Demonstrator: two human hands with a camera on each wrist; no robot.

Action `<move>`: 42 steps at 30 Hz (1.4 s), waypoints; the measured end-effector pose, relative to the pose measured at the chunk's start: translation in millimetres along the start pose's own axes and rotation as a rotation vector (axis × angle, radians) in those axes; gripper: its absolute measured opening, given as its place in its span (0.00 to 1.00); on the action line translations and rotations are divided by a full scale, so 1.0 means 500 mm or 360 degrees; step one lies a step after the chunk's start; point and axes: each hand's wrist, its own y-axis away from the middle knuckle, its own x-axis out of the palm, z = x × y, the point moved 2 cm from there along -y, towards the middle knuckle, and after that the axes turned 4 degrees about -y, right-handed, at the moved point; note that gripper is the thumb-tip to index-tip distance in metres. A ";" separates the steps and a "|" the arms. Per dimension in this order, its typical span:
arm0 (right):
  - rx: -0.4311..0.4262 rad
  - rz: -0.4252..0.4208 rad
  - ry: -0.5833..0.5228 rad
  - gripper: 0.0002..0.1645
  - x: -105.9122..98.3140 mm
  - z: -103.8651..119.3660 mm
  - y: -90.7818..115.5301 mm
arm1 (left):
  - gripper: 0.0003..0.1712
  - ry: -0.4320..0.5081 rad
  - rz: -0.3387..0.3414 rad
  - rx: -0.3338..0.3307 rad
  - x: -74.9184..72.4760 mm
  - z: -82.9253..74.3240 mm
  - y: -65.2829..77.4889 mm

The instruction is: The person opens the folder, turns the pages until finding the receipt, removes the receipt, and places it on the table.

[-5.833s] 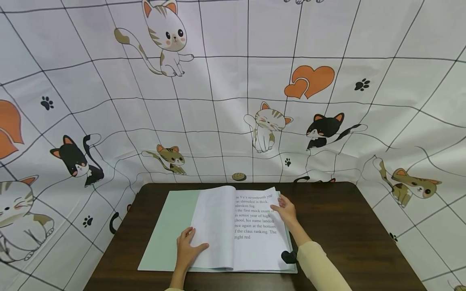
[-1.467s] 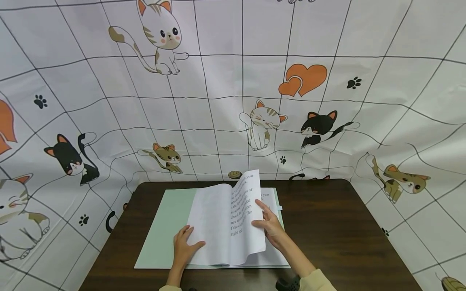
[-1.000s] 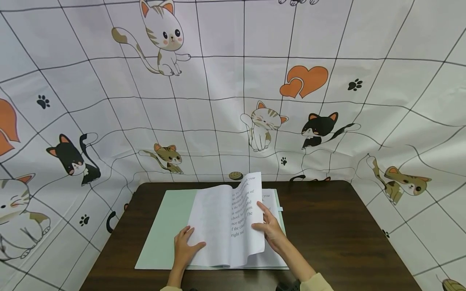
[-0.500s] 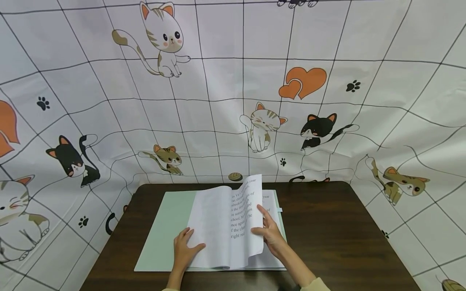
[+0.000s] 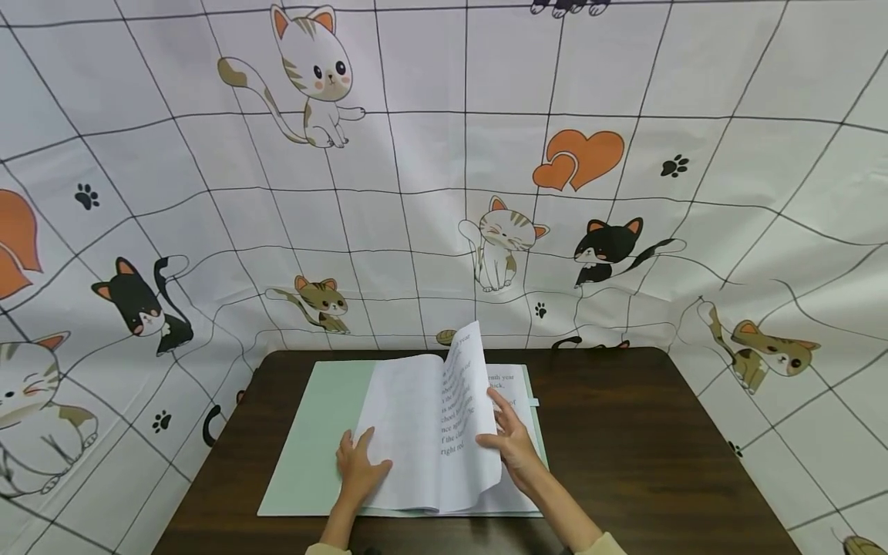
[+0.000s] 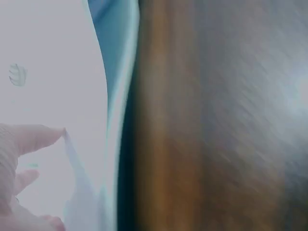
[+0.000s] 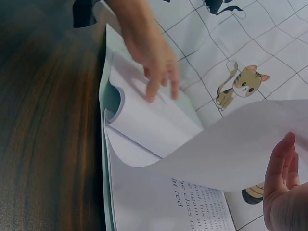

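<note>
A book of printed white sheets in a pale green cover (image 5: 298, 447) lies spread on the table. My right hand (image 5: 516, 447) pinches the right edge of a raised page (image 5: 466, 432), thumb in front and fingers behind. That page stands up from the middle in a curve, and printed lines show on the sheet (image 5: 509, 374) beneath. On the left-hand pages (image 5: 405, 432) rests my left hand (image 5: 361, 469), its fingers spread near their outer edge. The right wrist view shows the raised page's pale back, with my right fingers (image 7: 284, 166) against it.
Dark wooden table (image 5: 659, 455) extends to the right of the book. A small pale tab (image 5: 533, 401) sticks out at the cover's right edge. Behind and beside the table hangs a white sheet (image 5: 430, 154) printed with cats and grid lines.
The page first lay flat with my right hand at its upper right corner; it now stands raised and leans further left. My left hand has just shifted slightly, its fingers moving on the left-hand pages.
</note>
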 end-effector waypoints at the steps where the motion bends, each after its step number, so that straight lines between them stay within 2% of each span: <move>1: -0.0002 0.0010 0.0011 0.54 0.001 -0.001 0.001 | 0.37 0.0019 -0.0019 -0.0004 0.000 -0.009 -0.001; 4: 0.0016 0.0028 0.0011 0.54 0.004 -0.005 0.003 | 0.35 0.0067 -0.0070 0.0001 0.003 -0.038 -0.004; 7: 0.0021 0.0035 -0.0004 0.54 0.006 -0.008 0.005 | 0.32 0.0104 -0.0129 0.0068 0.010 -0.071 -0.009; 13: 0.0022 0.0070 -0.0032 0.55 0.012 -0.010 0.007 | 0.30 0.0223 -0.0114 0.0216 0.032 -0.149 -0.013; 17: 0.0017 0.0087 -0.0034 0.54 0.018 -0.010 0.009 | 0.34 0.0305 -0.0036 0.0258 0.042 -0.200 -0.011; 19: 0.0020 0.0093 -0.0034 0.54 0.020 -0.010 0.009 | 0.36 0.0350 0.0024 0.0245 0.045 -0.224 -0.009; 24: 0.0036 0.0087 0.0003 0.54 0.026 -0.011 0.011 | 0.43 0.0444 0.0228 0.0194 0.057 -0.274 -0.003; 26: 0.0034 0.0082 0.0027 0.54 0.028 -0.012 0.011 | 0.45 0.0476 0.0315 0.0206 0.064 -0.289 0.001; 30: 0.0023 0.0085 0.0025 0.54 0.031 -0.013 0.010 | 0.48 0.0510 0.0425 0.0267 0.080 -0.307 0.003; 34: 0.0009 0.0112 0.0002 0.53 0.033 -0.012 0.010 | 0.52 0.0486 0.0489 0.0306 0.089 -0.316 0.000; 42: -0.0008 0.0120 0.0035 0.53 0.033 0.000 0.005 | 0.53 0.0396 0.0690 0.0414 0.079 -0.328 -0.026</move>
